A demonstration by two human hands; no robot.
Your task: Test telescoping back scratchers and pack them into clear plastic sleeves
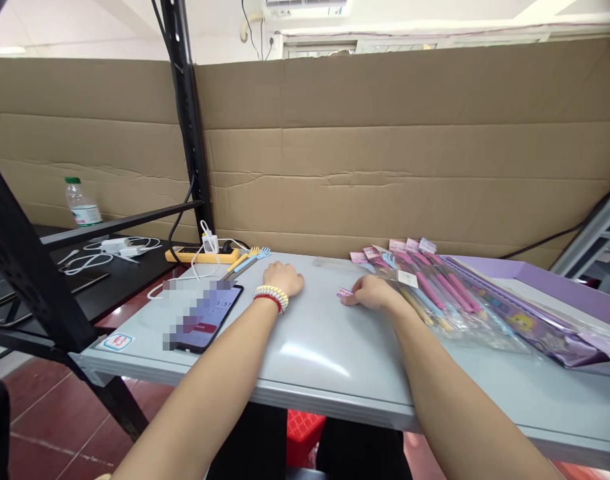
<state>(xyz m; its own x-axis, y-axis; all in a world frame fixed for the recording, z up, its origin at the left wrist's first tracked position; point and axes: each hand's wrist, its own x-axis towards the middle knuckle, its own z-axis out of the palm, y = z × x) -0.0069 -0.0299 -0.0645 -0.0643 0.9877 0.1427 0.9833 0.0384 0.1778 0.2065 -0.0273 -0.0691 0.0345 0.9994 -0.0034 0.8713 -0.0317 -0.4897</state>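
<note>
My left hand point(283, 279), with a braided band and a red string at its wrist, rests on the grey table point(315, 347). Its fingers are curled, and whatever they hold, if anything, is hidden. Just left of it lie back scratchers point(247, 260) with small yellow and blue claw ends. My right hand point(372, 292) is closed, pinching a small pink printed tag point(343, 293) between thumb and fingers. Beside that hand is a pile of clear bags point(457, 303) with pink, blue and yellow handles inside and pink header cards. A blue claw end point(389, 259) shows among them.
A phone point(209, 320) lies at the table's left, near a yellow power strip point(202, 255) with white cables. At right sits a purple box point(525, 273) holding printed packaging. A cardboard wall point(355, 153) stands behind; a black metal post point(187, 120) rises at the left.
</note>
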